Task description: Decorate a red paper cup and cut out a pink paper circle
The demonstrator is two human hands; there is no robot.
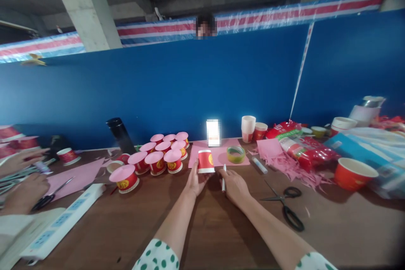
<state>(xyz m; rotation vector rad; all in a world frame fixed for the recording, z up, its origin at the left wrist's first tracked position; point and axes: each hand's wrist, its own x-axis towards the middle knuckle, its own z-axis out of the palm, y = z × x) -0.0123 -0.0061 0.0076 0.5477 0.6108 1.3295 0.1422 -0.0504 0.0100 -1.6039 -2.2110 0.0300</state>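
My left hand (198,179) is wrapped round a red paper cup (204,161) with a yellow emblem, held upside down with its white rim at the bottom. Just to the right, my right hand (234,185) grips a slim white pen-like stick (224,180), its top end pointing up near the cup. Behind both hands lies a sheet of pink paper (196,148) with a roll of greenish-yellow tape (236,155) on it. Scissors (284,202) with black handles lie spread to the right, near a white tube (260,165).
Several upturned red cups topped with pink discs (138,157) stand left, before a black flask (121,134). A white power strip (65,221) and a co-worker's hands (27,185) are further left. Pink shreds (294,164), a red package (311,149) and a cup (352,175) sit right.
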